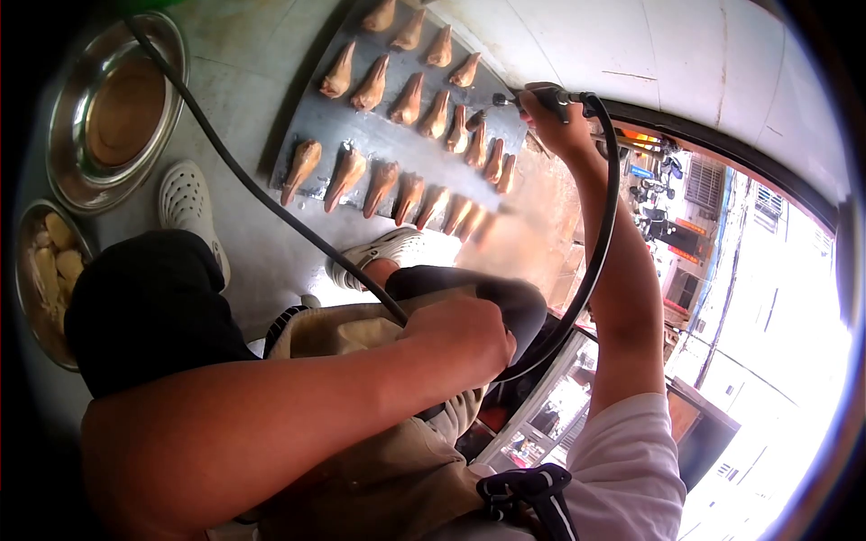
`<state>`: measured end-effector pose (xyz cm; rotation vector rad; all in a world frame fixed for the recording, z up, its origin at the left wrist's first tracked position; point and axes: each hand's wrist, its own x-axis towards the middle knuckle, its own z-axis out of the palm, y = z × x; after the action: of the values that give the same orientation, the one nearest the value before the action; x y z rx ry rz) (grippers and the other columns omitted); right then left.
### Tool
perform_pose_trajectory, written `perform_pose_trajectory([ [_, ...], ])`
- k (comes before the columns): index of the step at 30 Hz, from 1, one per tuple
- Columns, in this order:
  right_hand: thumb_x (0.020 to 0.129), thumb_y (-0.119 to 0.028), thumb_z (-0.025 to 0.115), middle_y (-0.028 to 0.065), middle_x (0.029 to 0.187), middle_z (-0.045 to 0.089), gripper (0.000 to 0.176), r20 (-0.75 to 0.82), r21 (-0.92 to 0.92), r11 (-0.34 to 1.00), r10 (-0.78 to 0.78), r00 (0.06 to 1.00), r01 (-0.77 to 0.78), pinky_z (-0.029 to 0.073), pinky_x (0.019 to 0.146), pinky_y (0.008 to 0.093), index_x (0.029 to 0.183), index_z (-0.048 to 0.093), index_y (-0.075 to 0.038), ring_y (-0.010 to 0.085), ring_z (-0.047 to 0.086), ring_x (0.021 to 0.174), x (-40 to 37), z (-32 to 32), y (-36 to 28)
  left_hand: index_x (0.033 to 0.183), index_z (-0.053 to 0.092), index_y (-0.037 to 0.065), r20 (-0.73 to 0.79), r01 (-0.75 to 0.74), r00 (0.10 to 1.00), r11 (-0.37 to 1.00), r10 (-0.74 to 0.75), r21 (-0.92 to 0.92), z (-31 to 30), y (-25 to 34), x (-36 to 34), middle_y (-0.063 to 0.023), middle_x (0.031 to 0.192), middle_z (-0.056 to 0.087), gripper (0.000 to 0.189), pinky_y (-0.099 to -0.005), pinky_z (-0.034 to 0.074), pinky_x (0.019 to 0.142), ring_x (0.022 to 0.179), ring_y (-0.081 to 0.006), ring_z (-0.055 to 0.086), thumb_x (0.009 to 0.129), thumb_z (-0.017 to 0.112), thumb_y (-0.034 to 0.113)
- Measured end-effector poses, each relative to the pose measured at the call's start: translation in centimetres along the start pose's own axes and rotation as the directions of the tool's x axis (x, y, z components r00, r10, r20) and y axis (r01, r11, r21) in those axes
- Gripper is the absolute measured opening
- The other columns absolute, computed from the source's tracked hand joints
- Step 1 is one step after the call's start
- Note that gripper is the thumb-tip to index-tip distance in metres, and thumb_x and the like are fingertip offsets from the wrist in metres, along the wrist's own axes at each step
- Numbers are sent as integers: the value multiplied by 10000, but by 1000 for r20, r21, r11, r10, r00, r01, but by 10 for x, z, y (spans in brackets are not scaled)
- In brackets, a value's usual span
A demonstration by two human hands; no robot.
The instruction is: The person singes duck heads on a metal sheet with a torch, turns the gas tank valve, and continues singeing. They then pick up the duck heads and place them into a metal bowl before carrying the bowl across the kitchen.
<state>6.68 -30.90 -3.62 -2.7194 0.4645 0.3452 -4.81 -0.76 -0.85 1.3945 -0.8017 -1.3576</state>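
My right hand (552,117) is raised at the upper middle, closed around the handle of a torch-like nozzle tool (505,100). Its metal head points left over a dark metal tray (302,126). A black hose (612,207) runs from the tool's back, loops down past my right arm to my left hand, then continues to the upper left. Near my lap, my left hand (460,332) is closed around this hose. Rows of tan, tapered meat pieces (371,83) that look like trotters lie on the tray. A pale haze blurs the lower row's right end.
On the floor at left stand a wide metal basin (61,162) and a bowl (25,236) holding pale pieces. My pale clogs (191,203) are beside the tray. A tiled wall (667,54) rises behind it. A glass-fronted case (550,397) and a street are at right.
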Motion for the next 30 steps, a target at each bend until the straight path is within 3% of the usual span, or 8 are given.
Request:
perform_pose_trajectory([
  [3, 925, -254, 522, 75, 637, 627, 274, 28, -92, 993, -75, 997, 78, 482, 558, 338, 800, 637, -39, 197, 620, 594, 0, -2, 12, 715, 621, -29, -86, -95, 991, 994, 99, 49, -3, 2, -6, -240, 713, 616, 454, -501, 488, 683, 726, -425, 614, 919, 520, 365],
  [6, 893, -275, 629, 51, 720, 659, 280, 152, -136, 989, 75, 986, -54, 496, 627, 252, 1002, 657, -19, 105, 633, 683, 2, -4, 17, 737, 622, -37, -95, -193, 976, 979, 198, 61, 6, -7, 4, -249, 747, 625, 457, -501, 487, 695, 750, -427, 618, 918, 521, 370],
  [9, 892, -274, 631, 45, 719, 652, 276, 131, -146, 984, 119, 984, -99, 487, 612, 253, 988, 651, -17, 104, 622, 661, -2, 0, 11, 741, 624, -35, -16, 10, 1000, 999, -11, -49, -9, 5, -4, -255, 762, 628, 455, -501, 487, 692, 754, -427, 621, 919, 520, 371],
  [12, 922, -238, 503, 87, 581, 577, 300, 41, -127, 988, -88, 995, 92, 456, 534, 374, 699, 574, -51, 212, 584, 538, -8, 7, 4, 739, 625, -36, -31, 57, 998, 995, -59, -78, -7, 5, -4, -257, 756, 629, 458, -497, 488, 690, 742, -430, 622, 918, 522, 373],
  [21, 916, -250, 516, 115, 610, 599, 281, 33, -165, 984, -59, 998, 64, 470, 557, 383, 760, 605, -34, 242, 606, 576, 1, 13, 8, 734, 624, -36, -57, 29, 998, 996, -33, -79, -8, 5, -4, -253, 739, 625, 462, -488, 492, 694, 735, -428, 619, 919, 521, 375],
  [24, 912, -261, 524, 136, 627, 609, 281, 7, -184, 978, -103, 995, 102, 484, 579, 391, 786, 612, -25, 265, 626, 608, 5, 16, 18, 734, 623, -36, -27, -73, 997, 997, 73, -16, -19, 9, -9, -256, 741, 625, 467, -486, 492, 698, 739, -426, 620, 916, 522, 382],
  [27, 907, -267, 531, 146, 646, 618, 279, 41, -156, 982, -102, 994, 107, 490, 593, 394, 799, 615, -23, 278, 639, 636, 4, 16, 18, 731, 622, -38, -48, 19, 999, 997, -22, -74, -8, 4, -3, -249, 715, 606, 446, -493, 485, 666, 699, -422, 607, 931, 508, 344],
  [30, 907, -262, 527, 143, 652, 622, 270, 37, -178, 979, -97, 995, 102, 490, 595, 394, 803, 619, -30, 278, 639, 638, 2, 17, 15, 784, 632, -20, -71, -168, 983, 985, 170, 29, 9, -11, 7, -215, 680, 579, 365, -494, 472, 605, 643, -399, 592, 941, 491, 278],
])
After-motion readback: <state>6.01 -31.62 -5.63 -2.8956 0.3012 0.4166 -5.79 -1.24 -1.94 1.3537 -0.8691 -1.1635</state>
